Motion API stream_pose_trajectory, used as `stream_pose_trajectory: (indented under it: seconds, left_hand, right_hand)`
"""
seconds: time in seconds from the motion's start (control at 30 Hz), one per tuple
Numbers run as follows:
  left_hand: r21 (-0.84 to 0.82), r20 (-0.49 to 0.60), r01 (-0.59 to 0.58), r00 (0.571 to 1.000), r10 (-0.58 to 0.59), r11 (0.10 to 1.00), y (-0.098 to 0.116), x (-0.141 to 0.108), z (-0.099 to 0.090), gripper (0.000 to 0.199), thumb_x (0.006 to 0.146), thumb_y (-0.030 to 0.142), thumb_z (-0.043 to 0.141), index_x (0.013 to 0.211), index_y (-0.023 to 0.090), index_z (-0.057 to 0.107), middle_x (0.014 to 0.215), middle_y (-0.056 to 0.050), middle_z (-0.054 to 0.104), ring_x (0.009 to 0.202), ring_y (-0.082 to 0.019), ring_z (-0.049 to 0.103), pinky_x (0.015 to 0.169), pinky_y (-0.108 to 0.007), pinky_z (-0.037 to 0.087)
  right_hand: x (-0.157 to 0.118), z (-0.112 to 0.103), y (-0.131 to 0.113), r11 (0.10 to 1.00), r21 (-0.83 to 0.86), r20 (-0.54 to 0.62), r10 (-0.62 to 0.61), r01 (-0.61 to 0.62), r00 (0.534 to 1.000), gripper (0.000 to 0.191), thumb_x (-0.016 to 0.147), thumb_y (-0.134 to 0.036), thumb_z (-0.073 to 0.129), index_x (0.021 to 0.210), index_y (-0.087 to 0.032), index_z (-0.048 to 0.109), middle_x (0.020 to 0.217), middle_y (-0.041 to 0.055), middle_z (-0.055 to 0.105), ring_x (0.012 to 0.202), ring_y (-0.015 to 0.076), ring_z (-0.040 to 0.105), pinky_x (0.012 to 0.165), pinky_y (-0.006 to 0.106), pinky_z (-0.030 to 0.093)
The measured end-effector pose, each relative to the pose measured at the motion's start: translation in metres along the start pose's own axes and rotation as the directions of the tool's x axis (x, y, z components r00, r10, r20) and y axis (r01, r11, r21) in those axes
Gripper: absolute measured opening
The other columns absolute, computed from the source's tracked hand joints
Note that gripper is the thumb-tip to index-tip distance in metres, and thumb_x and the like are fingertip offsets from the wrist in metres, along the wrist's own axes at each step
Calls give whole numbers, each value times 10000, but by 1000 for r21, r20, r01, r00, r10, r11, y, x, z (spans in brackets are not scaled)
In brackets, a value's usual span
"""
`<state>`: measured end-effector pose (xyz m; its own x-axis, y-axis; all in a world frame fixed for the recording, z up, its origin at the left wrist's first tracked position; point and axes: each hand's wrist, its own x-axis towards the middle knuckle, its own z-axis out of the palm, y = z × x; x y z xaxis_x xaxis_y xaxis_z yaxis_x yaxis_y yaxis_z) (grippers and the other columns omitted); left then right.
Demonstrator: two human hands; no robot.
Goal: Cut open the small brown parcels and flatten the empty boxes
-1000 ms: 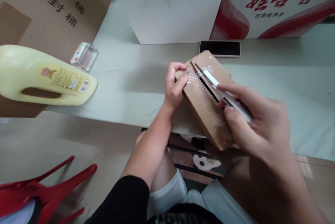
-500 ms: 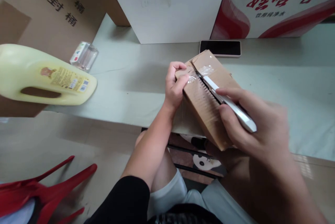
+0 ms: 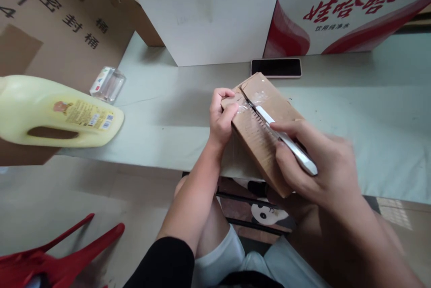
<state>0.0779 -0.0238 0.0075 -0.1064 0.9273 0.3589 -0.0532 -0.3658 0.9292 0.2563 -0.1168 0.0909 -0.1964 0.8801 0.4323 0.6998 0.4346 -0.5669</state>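
A small brown cardboard box (image 3: 249, 128) lies tilted at the table's front edge, with clear tape near its far end and a slit along its top. My left hand (image 3: 222, 117) grips the box's far left corner, fingers wrapped round it. In my right hand (image 3: 313, 157) is a white utility knife (image 3: 296, 155), its front end at the slit. The fingers are closed on the handle, and part of this hand is blurred.
A black phone (image 3: 276, 68) lies behind the box, before large white cartons (image 3: 215, 18). At left are a yellow bottle (image 3: 57, 108), a clear plastic container (image 3: 109, 83) and a big brown carton (image 3: 67, 18). A red stool (image 3: 74, 252) stands below.
The view has shifted, so most things appear slightly lower and the cartons further left. Both hands keep their holds; the knife remains at the slit.
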Motion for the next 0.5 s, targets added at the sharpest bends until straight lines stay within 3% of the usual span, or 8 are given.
stream_pose_trajectory:
  seconds: [0.5]
  left_hand:
    - [-4,-3,20,1000,-20,1000,-3,-1,0,181,808,329,587,944,239,509,914,-18,523,838,-170,497,828,-331,421]
  right_hand:
    - [1,3,-1,997,-74,4,22,-21,1000,202,901,-257,536,1012,-196,693,749,15,729,490,128,564,504,272,405]
